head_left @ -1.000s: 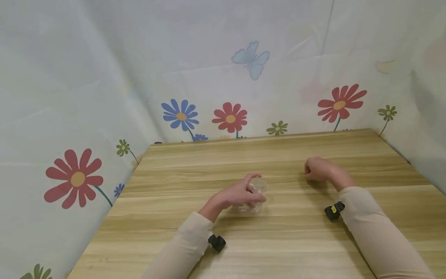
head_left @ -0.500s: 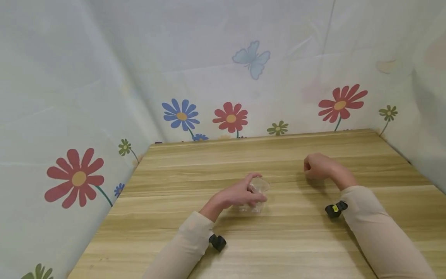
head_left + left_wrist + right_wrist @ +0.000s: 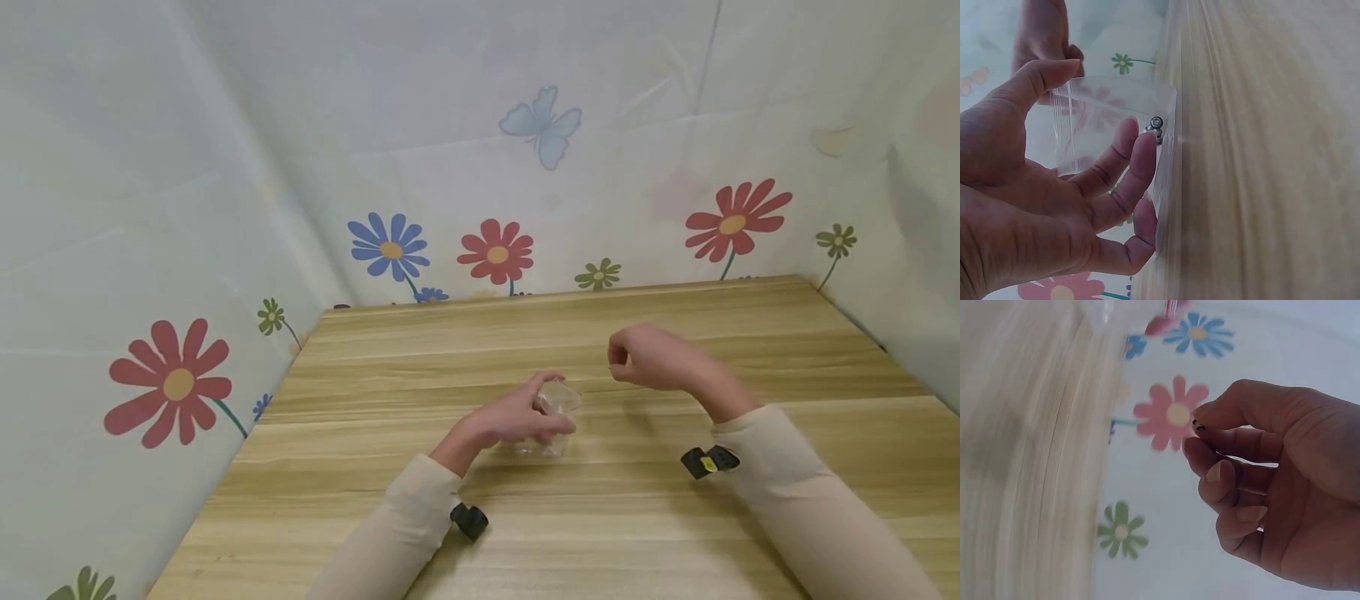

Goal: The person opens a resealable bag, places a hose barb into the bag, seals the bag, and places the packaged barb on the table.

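My left hand (image 3: 513, 418) holds a clear zip bag (image 3: 1100, 103) upright on the wooden table, thumb at its top edge and fingers curled around its side. A few small shiny round metal pieces (image 3: 1155, 124) lie low in the bag, partly behind the fingertips. To the right, my right hand (image 3: 655, 358) hovers above the table, apart from the bag. Thumb and index finger pinch a tiny dark, shiny metal piece (image 3: 1198, 425), while the other fingers curl loosely. The piece is mostly covered by the fingertips, so its exact kind cannot be made out.
Pale cloth walls with printed flowers (image 3: 495, 252) enclose the wooden table (image 3: 600, 517) at the back and sides. A small black camera (image 3: 469, 522) sits on the left wrist, and another wrist camera (image 3: 705, 462) on the right.
My right hand has moved left toward the bag and risen slightly above the table, bringing its forearm along. The left hand and the bag have stayed nearly still.
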Demonstrator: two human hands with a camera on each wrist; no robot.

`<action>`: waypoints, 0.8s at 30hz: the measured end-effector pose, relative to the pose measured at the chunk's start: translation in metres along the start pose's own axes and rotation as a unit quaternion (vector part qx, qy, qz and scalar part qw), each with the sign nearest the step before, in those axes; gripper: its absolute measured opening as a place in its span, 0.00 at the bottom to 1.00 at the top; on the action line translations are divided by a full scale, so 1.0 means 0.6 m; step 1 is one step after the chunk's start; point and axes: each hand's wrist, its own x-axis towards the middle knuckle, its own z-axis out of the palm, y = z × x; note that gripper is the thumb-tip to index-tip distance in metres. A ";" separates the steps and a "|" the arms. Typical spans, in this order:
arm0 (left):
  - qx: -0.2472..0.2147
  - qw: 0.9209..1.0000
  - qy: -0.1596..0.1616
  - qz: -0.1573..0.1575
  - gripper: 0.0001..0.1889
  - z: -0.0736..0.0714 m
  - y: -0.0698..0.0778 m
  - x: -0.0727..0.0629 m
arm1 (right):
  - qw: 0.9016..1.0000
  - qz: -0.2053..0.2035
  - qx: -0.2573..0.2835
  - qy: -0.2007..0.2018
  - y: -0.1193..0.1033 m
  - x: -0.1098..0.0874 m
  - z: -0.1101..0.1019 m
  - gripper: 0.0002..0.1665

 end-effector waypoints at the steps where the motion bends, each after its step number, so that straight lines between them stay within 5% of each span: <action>1: 0.001 1.000 0.000 0.001 0.44 0.000 0.000 0.000 | 1.000 -0.008 0.001 0.004 -0.007 0.002 0.004 0.07; 9: -0.008 1.000 -0.009 0.006 0.43 0.001 0.001 0.001 | 0.995 -0.091 0.030 0.030 -0.047 0.017 0.039 0.06; 24: -0.016 1.000 -0.011 0.010 0.44 0.003 0.002 -0.007 | 0.993 -0.104 0.036 0.040 -0.069 0.024 0.065 0.07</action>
